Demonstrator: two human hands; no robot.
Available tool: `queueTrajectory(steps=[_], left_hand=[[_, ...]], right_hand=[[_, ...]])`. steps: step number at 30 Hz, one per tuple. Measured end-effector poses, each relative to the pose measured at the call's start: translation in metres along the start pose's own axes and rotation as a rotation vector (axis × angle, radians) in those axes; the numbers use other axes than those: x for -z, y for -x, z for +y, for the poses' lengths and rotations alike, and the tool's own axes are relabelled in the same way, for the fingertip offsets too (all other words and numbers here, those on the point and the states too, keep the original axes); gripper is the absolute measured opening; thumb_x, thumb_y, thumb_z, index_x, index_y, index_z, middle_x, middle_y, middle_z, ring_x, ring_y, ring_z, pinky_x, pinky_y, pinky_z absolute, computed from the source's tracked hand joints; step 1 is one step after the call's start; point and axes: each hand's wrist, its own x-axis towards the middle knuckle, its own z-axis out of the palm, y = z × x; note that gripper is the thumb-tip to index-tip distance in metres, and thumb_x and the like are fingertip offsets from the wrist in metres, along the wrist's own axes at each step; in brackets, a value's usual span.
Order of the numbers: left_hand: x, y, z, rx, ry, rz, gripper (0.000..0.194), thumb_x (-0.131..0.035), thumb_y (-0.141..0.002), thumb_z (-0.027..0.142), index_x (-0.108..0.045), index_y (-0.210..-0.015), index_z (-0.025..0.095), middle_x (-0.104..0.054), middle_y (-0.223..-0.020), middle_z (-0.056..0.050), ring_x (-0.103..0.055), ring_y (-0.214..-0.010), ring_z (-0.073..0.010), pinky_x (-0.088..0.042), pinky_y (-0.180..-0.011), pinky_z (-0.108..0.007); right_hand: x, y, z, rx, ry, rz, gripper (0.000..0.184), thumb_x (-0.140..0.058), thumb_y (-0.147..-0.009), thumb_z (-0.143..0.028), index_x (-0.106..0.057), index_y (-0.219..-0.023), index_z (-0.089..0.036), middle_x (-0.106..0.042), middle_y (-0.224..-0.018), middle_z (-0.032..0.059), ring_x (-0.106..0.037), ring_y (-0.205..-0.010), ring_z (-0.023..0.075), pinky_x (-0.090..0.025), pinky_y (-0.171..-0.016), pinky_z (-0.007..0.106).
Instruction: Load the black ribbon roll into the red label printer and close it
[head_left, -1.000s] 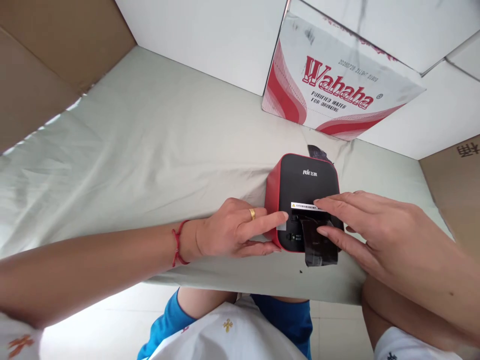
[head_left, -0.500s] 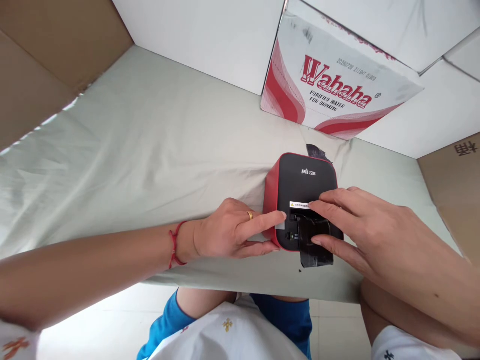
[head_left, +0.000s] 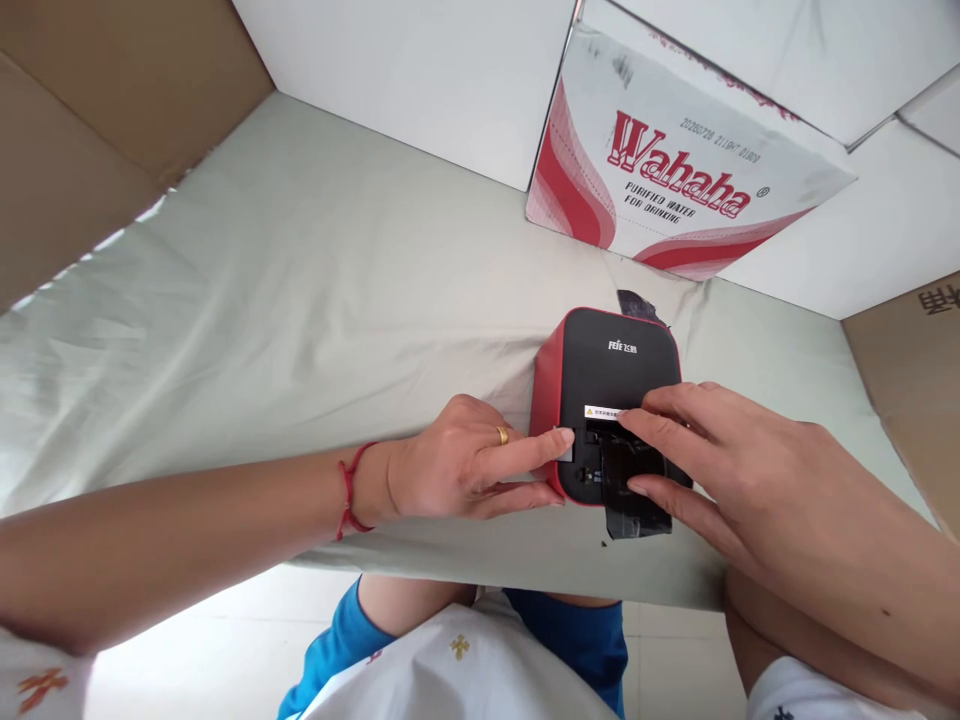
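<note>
A small printer (head_left: 600, 375) with a black top and red sides lies on the cloth, "FEIE" lettering at its far end. Across its slotted near part runs a strip of black tape (head_left: 637, 520), hanging over the near edge. My left hand (head_left: 465, 460) holds the printer's near left corner, index finger on top by a silver patch and thumb low at the side. Over the right part of the top is my right hand (head_left: 742, 470), its index fingertip at the white warning label (head_left: 601, 412) and its thumb on the tape, fingers apart. It covers the printer's right side.
A "Wahaha" water carton (head_left: 679, 180) stands behind the printer against white boxes (head_left: 405, 80). Brown cardboard walls (head_left: 112, 100) close in the left and right sides. Another black piece (head_left: 636, 304) shows beyond the printer's far end. The pale green cloth (head_left: 300, 300) is wrinkled.
The whole view has shifted slightly, so everything appears a little further right. Both hands keep nearly the same places on the printer.
</note>
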Motion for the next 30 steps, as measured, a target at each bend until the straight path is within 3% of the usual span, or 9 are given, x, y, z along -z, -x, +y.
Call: queueTrajectory(steps=[6,13,21,25,30], left_hand=[[0.003,-0.002,0.001,0.008,-0.042,-0.014,0.038,-0.059,-0.115,0.044,-0.056,-0.140,0.015,-0.056,-0.055,0.012,-0.051,-0.042,-0.0104,-0.038,-0.045,-0.025],[0.001,0.000,0.003,0.014,-0.087,0.008,0.040,-0.059,-0.114,0.048,-0.057,-0.137,0.016,-0.056,-0.054,0.012,-0.050,-0.041,-0.0110,-0.039,-0.046,-0.025],[-0.004,0.004,0.000,0.048,-0.041,-0.078,0.044,-0.051,-0.116,0.050,-0.052,-0.142,0.014,-0.065,-0.064,0.007,-0.057,-0.048,-0.0120,-0.044,-0.051,-0.023],[-0.005,0.006,-0.003,0.051,-0.060,-0.105,0.048,-0.048,-0.117,0.052,-0.046,-0.150,0.017,-0.069,-0.069,0.006,-0.061,-0.051,-0.0133,-0.043,-0.053,-0.025],[-0.006,0.006,-0.002,0.048,-0.081,-0.114,0.051,-0.046,-0.117,0.052,-0.040,-0.155,0.018,-0.071,-0.074,0.005,-0.060,-0.052,-0.0140,-0.042,-0.053,-0.026]], right_hand=[[0.010,-0.001,-0.014,-0.013,-0.021,0.025,0.029,-0.054,-0.108,-0.015,-0.070,-0.132,-0.015,-0.076,-0.125,0.0159,-0.069,-0.100,0.0298,-0.063,-0.072,0.044],[0.010,-0.003,-0.021,0.025,-0.119,0.023,0.025,-0.054,-0.111,-0.022,-0.073,-0.125,-0.016,-0.080,-0.107,0.0090,-0.073,-0.086,0.0241,-0.056,-0.059,0.039],[-0.013,-0.023,0.004,-0.144,-0.187,0.129,0.027,-0.050,-0.113,-0.025,-0.075,-0.122,-0.018,-0.082,-0.104,0.0043,-0.076,-0.079,0.0188,-0.054,-0.063,0.035],[-0.032,-0.036,0.020,-0.282,-0.121,-0.023,0.028,-0.051,-0.111,-0.030,-0.078,-0.119,-0.023,-0.084,-0.107,0.0053,-0.079,-0.087,0.0243,-0.054,-0.069,0.036],[-0.043,-0.044,0.030,-0.258,-0.063,-0.241,0.031,-0.052,-0.110,-0.035,-0.076,-0.127,-0.026,-0.083,-0.119,0.0070,-0.080,-0.098,0.0291,-0.054,-0.074,0.039]])
